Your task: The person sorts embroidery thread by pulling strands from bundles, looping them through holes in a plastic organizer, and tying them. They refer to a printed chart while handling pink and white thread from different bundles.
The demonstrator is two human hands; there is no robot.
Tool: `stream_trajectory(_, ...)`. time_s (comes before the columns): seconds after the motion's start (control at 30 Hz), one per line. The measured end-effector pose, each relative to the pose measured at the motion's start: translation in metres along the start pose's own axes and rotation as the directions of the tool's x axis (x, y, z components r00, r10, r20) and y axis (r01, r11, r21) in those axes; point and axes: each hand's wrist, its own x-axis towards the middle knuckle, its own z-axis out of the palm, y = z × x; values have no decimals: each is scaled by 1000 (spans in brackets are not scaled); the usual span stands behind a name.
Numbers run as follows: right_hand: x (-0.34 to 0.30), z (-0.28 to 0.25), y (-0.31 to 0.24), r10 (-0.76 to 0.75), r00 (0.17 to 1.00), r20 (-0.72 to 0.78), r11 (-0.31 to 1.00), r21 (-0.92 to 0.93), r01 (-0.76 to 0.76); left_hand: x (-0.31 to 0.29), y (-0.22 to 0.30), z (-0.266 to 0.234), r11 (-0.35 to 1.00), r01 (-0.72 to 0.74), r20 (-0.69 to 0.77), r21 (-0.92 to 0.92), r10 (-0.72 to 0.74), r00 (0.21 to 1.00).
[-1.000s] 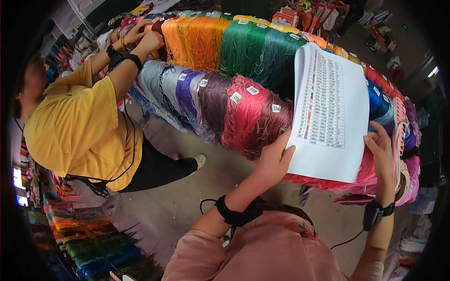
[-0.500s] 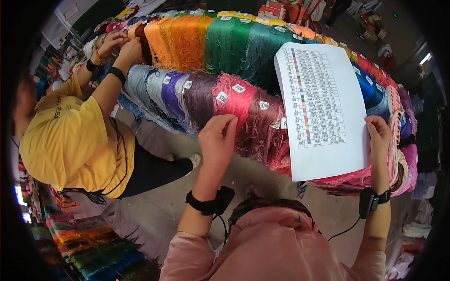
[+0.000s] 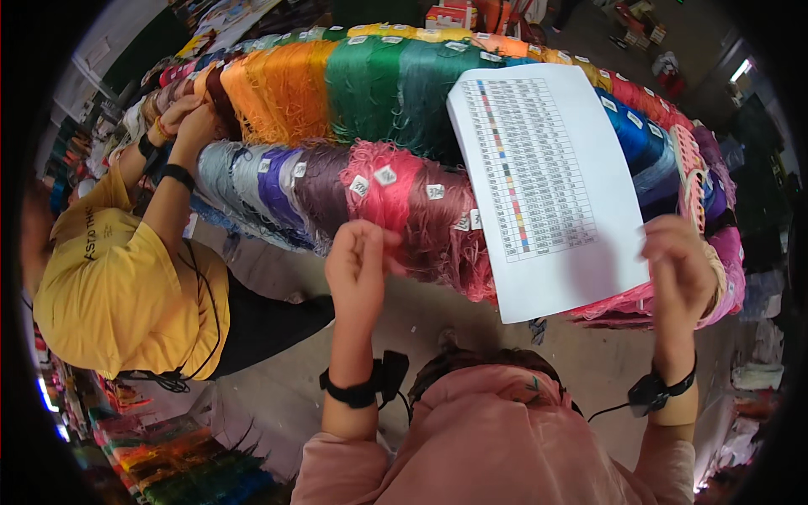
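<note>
My left hand (image 3: pixel 358 269) is raised in front of a pink-red thread skein (image 3: pixel 370 168) with small white tags. Its fingers are bent and the tips blurred, so what they hold, if anything, cannot be told. A white printed sheet stack (image 3: pixel 572 286), with a table and small colour blocks, lies slanted over the skeins. Beside its lower right edge, my right hand (image 3: pixel 680 273) hovers open, thumb and fingers apart and somewhat smeared; a shadow falls on the paper. A brownish-mauve skein (image 3: pixel 438 215) hangs between my left hand and the sheets.
Rows of tagged skeins run across, including orange (image 3: pixel 278 93), green (image 3: pixel 362 84) and purple (image 3: pixel 282 185). At left a person in a yellow shirt (image 3: pixel 126 286) has both hands on the far skeins. More coloured thread (image 3: pixel 177 454) lies at lower left.
The whole view has shifted, so the skeins and sheets appear further left. My right hand has come away from the sheet edge, its fingers parting. My left hand's pinched fingertips have moved and blurred.
</note>
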Motion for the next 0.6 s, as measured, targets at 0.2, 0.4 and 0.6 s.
stream_trajectory(0.2, 12, 47, -53, -357, 813, 460, 904, 390, 177, -50, 66, 26, 815, -537, 512, 220, 372, 774)
stream_trajectory(0.4, 16, 66, -40, -316, 822, 474, 894, 440, 90, -61, 71, 30, 868, -421, 426, 264, 286, 858)
stream_trajectory(0.6, 48, 78, -17, -350, 788, 506, 931, 278, 235, -41, 59, -11, 806, -311, 274, 503, 193, 942)
